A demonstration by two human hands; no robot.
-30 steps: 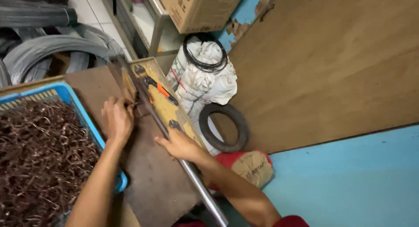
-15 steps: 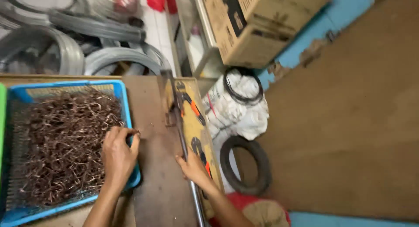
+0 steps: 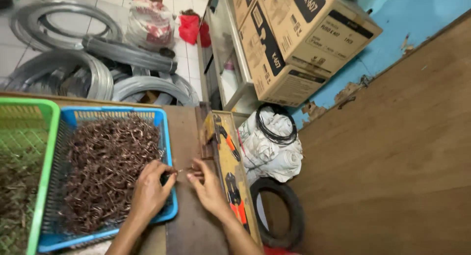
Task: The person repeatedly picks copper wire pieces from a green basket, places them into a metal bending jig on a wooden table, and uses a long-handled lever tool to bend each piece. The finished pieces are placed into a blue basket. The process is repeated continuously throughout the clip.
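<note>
Two brown cardboard boxes [image 3: 294, 37] with black-and-white labels, top centre, by blue wall

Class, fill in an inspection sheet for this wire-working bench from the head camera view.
Surface: brown worktop, worn, partly bare.
Job's things: small bent wire piece held between both hands; blue basket full of brown wire pieces.
Clutter: green basket; yellow board carrying orange-handled tools.
Grippers: left hand and right hand pinch the wire piece.
Cables: black coil on a white sack; grey wire coils on the floor.
Surroundings: cardboard boxes, black tyre, blue wall.
</note>
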